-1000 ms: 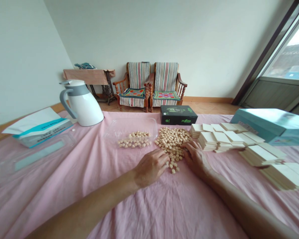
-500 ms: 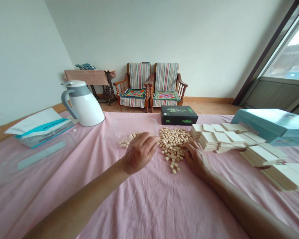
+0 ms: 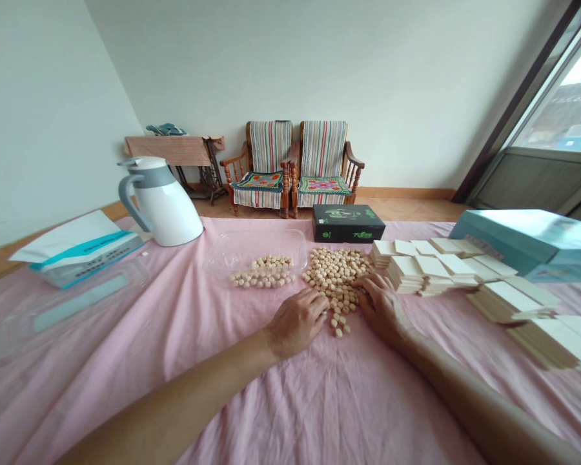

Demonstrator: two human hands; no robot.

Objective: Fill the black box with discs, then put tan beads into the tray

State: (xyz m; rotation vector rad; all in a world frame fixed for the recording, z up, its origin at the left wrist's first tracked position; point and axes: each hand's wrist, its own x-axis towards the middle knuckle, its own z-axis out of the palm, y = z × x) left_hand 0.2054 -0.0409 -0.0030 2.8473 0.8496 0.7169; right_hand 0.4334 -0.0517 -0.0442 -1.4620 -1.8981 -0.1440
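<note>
From where I stand, the small wooden pieces (image 3: 334, 266) lie in a loose heap on the pink cloth (image 3: 348, 407), between the person's two hands. The left hand (image 3: 297, 323) is curled at the heap's near left edge; its fingertips are hidden, so I can't tell whether it has hold of a piece. The right hand (image 3: 381, 307) rests bent along the other side, touching the heap, and I can't tell whether anything is pinched there either.

More pieces sit inside the clear plastic tray (image 3: 256, 242), just beside the heap. The pieces look rounded, so a careless sweep might send the stragglers at the near end rolling along the creases. A left sleeveless wrist brushing the tray's thin wall could shove it askew. The pale stacks (image 3: 407, 266) stand close by the right hand, and an outward knock of its knuckles might topple them.
</note>
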